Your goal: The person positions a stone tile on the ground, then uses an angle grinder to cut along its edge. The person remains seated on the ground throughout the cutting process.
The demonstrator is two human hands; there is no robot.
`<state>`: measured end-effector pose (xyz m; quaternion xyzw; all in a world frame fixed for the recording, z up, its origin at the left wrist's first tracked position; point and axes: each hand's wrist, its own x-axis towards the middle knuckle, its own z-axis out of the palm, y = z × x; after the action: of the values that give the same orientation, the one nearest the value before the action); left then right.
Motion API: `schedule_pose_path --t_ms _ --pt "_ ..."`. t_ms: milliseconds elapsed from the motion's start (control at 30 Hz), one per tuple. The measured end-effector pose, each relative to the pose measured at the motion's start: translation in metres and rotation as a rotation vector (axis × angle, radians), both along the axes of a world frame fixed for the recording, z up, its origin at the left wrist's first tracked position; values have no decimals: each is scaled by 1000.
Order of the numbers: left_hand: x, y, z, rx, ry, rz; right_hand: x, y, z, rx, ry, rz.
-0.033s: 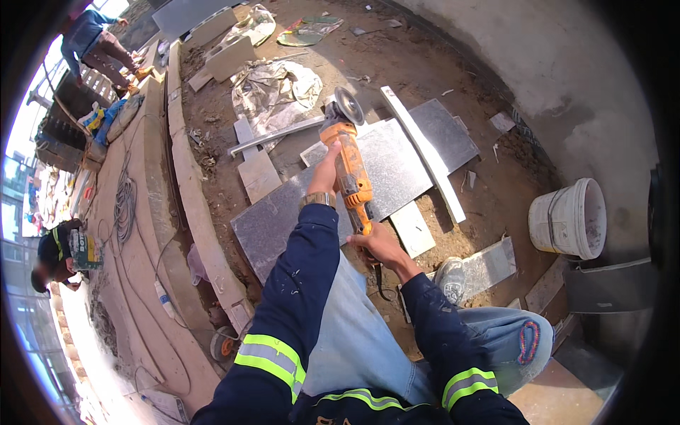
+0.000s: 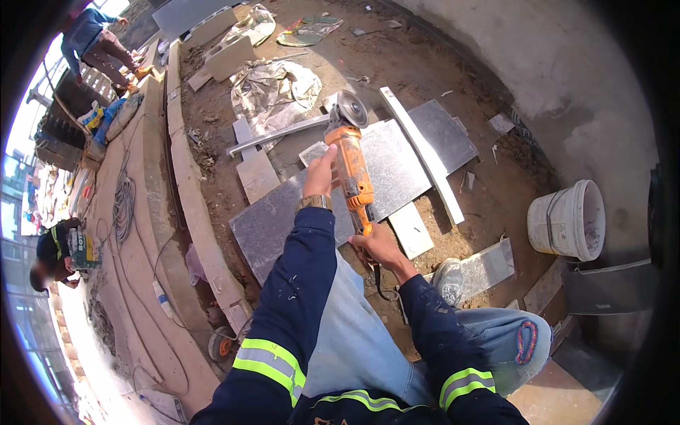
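An orange angle grinder [image 2: 352,166] is held over a speckled grey stone slab [image 2: 400,159], its disc [image 2: 350,109] pointing away from me. My left hand [image 2: 321,172], a watch at its wrist, is closed at the left side of the grinder's front body, its fingers partly hidden. Around the rear handle wraps my right hand [image 2: 380,246], and a black cord hangs below it. A long pale bar [image 2: 423,154] lies across the slab. Whether the disc spins or touches anything, I cannot tell.
A white bucket [image 2: 556,219] stands at the right by the wall. My shoe [image 2: 449,281] rests by a stone strip [image 2: 490,270]. Crumpled sheeting [image 2: 276,92] lies beyond the slab. Cables [image 2: 125,202] run along the left walkway, where two people [image 2: 103,44] are.
The grinder's disc end has shifted slightly toward me and to the right. My left hand sits slightly further left. The right hand's grip looks the same.
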<state>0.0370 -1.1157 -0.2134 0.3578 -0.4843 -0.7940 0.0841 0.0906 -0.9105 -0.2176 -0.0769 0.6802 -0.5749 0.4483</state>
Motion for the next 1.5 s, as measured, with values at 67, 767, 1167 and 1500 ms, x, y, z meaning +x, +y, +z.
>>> schedule_pose_path --t_ms 67,767,1167,1500 --pt "0 5 20 -194 -53 283 -9 18 -42 125 128 -128" --pt "15 28 75 -282 305 406 -60 53 -181 753 367 -275" --pt "-21 65 59 -175 293 274 -86 63 -186 770 231 -254" --pt "-24 66 54 -190 286 222 -92 71 -196 798 307 -227"
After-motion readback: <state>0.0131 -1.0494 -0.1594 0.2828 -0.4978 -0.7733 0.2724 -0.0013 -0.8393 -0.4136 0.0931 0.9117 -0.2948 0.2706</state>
